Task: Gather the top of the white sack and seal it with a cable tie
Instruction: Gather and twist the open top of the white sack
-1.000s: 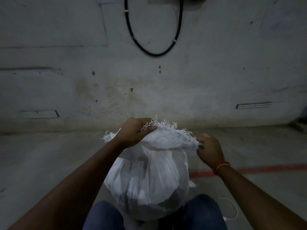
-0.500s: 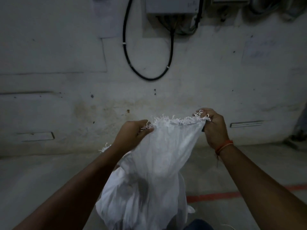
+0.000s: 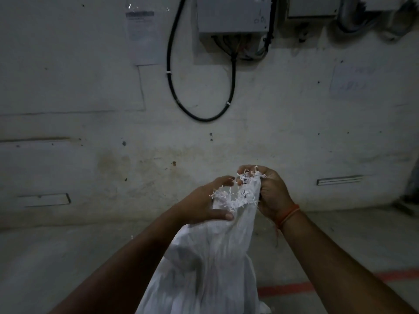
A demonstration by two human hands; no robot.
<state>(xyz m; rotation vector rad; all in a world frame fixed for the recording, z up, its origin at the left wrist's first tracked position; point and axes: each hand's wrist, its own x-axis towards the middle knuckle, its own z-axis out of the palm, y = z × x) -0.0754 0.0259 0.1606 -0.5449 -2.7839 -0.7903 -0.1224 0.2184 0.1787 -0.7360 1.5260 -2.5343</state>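
A white woven sack [image 3: 210, 264] hangs in front of me, stretched upward, its frayed top edge [image 3: 235, 196] bunched between both hands. My right hand [image 3: 269, 193], with an orange thread at the wrist, is closed around the gathered top from the right. My left hand [image 3: 204, 202] presses on the sack's neck from the left, thumb lying across the cloth and fingers reaching toward the frayed edge. No cable tie is visible. The sack's lower part runs out of the bottom of the view.
A stained white wall stands close ahead with a grey electrical box [image 3: 233, 14], a hanging black cable loop [image 3: 201, 118] and a taped paper notice [image 3: 142, 35]. The concrete floor carries a red painted line [image 3: 292, 287] at the lower right.
Both hands have come together, bunching the sack's spread top edge into a narrow neck. The sack was lifted upward and the view tilted up along the wall.
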